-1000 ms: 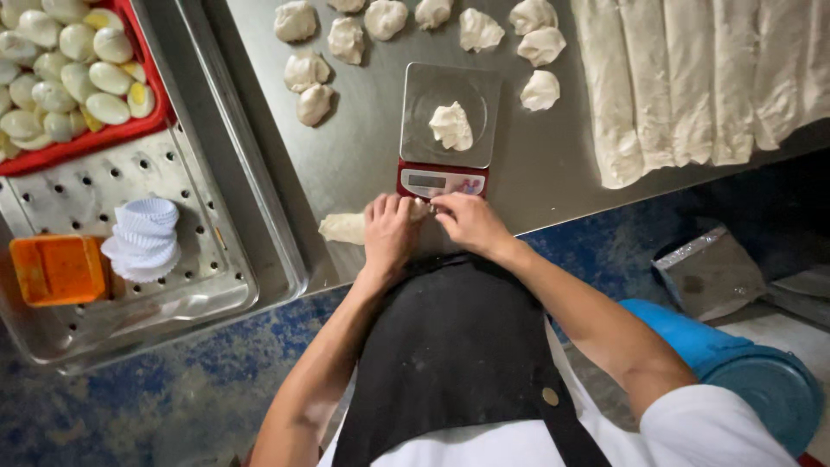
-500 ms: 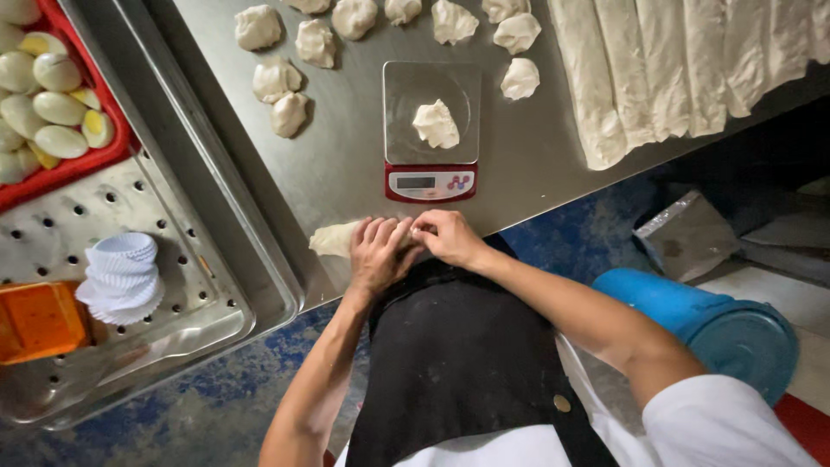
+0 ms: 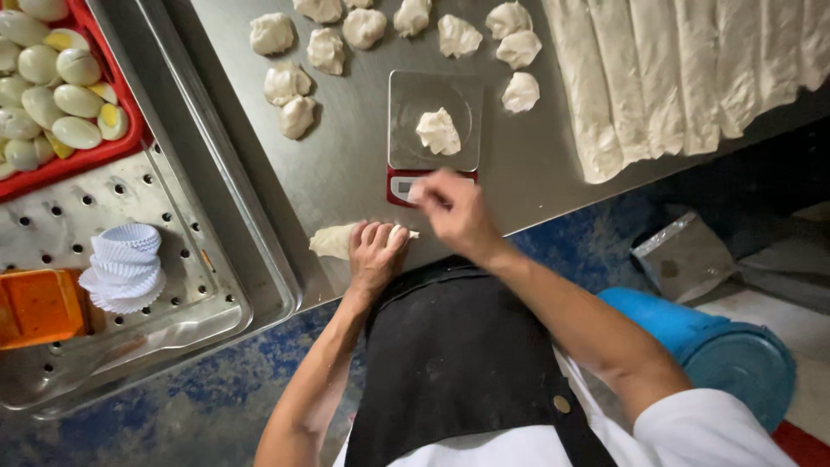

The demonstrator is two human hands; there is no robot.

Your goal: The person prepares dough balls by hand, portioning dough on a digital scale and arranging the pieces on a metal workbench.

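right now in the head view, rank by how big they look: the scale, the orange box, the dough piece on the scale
1. scale
2. orange box, cut off by the frame edge
3. dough piece

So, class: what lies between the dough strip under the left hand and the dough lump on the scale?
In the head view, the scale's red front edge and the raised right hand lie between the dough strip and the dough lump; left hand presses the strip.

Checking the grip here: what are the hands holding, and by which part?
Left hand presses flat on the dough strip at its right end. Right hand is blurred; any pinched piece cannot be told.
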